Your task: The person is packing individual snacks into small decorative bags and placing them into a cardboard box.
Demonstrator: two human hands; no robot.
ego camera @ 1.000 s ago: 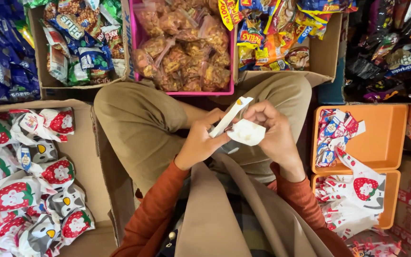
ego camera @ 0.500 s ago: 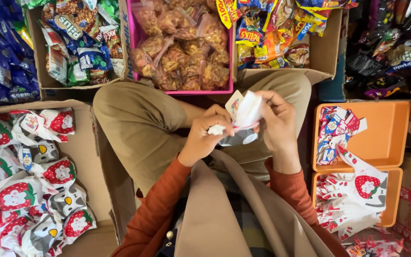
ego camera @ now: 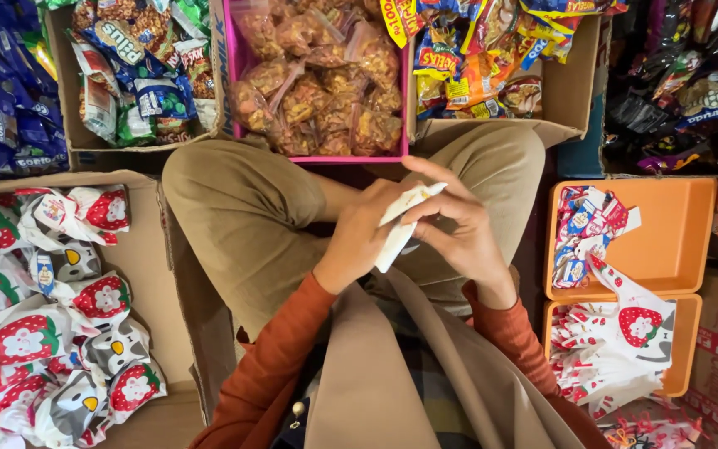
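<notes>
Over my lap I hold a small white folded packet (ego camera: 400,223) between both hands. My left hand (ego camera: 361,237) grips its lower end, fingers curled around it. My right hand (ego camera: 457,229) pinches its upper end, with the index finger stretched out to the left above it. I sit cross-legged in tan trousers (ego camera: 243,216) and orange sleeves. The packet now looks like a narrow, flat strip.
A cardboard box (ego camera: 147,266) of strawberry-print filled bags (ego camera: 35,333) lies at my left. Orange trays (ego camera: 675,241) at my right hold small sachets (ego camera: 583,233) and flat strawberry-print bags (ego camera: 625,341). Ahead stand a pink bin of snack pouches (ego camera: 317,75) and boxes of packaged snacks (ego camera: 135,75).
The white packet was opened wide and held higher half a second ago; now it is folded into a narrow strip and lowered, with my right hand's fingers wrapped over it.
</notes>
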